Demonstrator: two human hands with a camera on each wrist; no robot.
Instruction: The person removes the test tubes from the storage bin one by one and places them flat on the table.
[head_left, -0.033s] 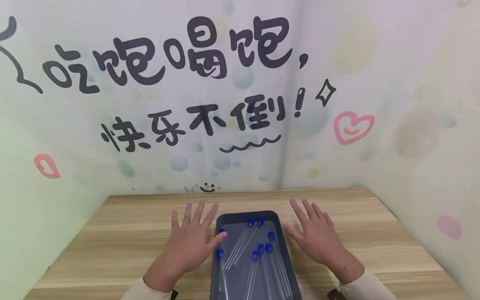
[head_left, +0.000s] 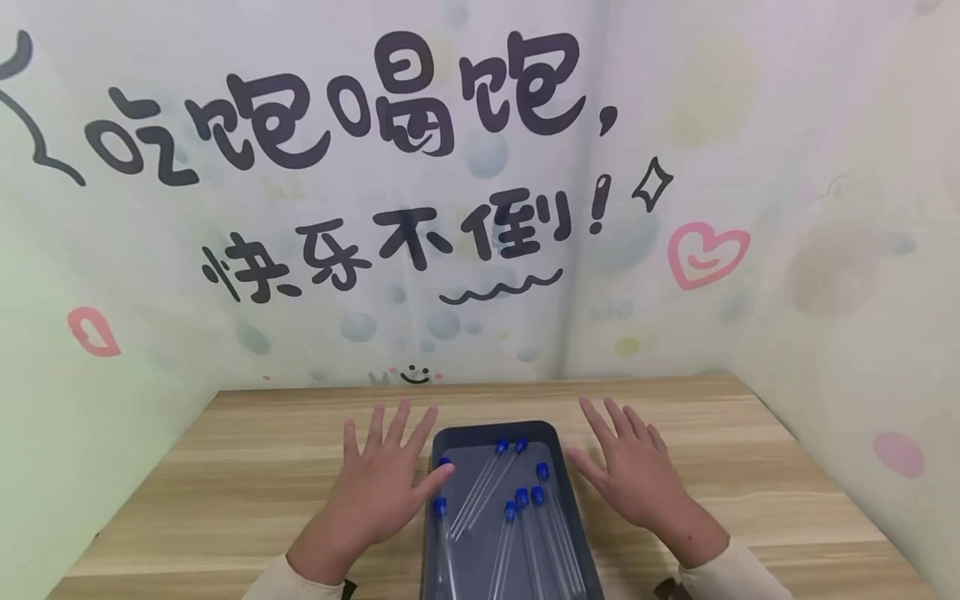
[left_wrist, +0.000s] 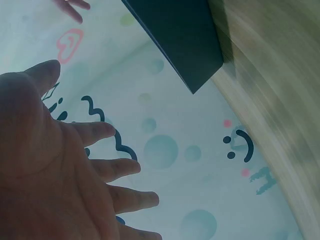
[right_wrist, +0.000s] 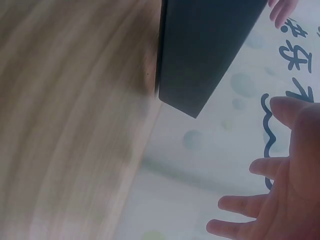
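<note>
A dark grey rectangular tray (head_left: 474, 546) sits on the table in the head view, its near end cut off by the frame. Inside lie several clear test tubes (head_left: 504, 550) with blue caps (head_left: 511, 510), scattered at different angles. My left hand (head_left: 378, 492) is spread beside the tray's left side, its thumb overlapping the rim in this view. On the other side, my right hand (head_left: 637, 475) has its fingers spread, thumb toward the tray's right rim. Neither palm holds anything. Both wrist views show the tray's outer wall (left_wrist: 185, 40) near the hands.
The light wood table (head_left: 247, 467) reaches back to a pale wall sheet (head_left: 480, 333) printed with dark characters, hearts and bubbles. A similar sheet (head_left: 840, 350) rises along the right side. Light sleeves (head_left: 731, 575) cover both forearms.
</note>
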